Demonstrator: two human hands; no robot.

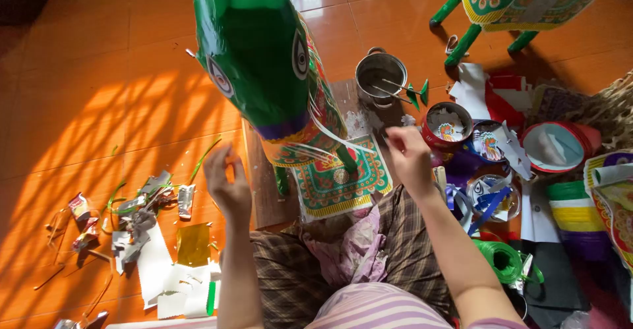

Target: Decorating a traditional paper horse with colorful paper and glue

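Observation:
A green paper animal figure [260,59] with painted eyes and a patterned red-green saddle cloth [333,180] stands in front of me on a low wooden board [260,184]. My left hand [227,184] hovers beside its chest, fingers loosely curled, holding nothing that I can see. Off the figure's right flank, my right hand [409,154] has its fingers pinched together; whether something thin lies in them I cannot tell. White paper strips [323,134] hang from the figure's neck. My lap in checked cloth [395,250] is below.
A metal pot [381,75] with sticks stands behind the board. Round tins [447,126] of paper cut-outs, stacked coloured paper [573,213] and green string [501,260] crowd the right. Paper scraps [155,250] litter the orange tiled floor at left. A second green figure [521,2] stands far right.

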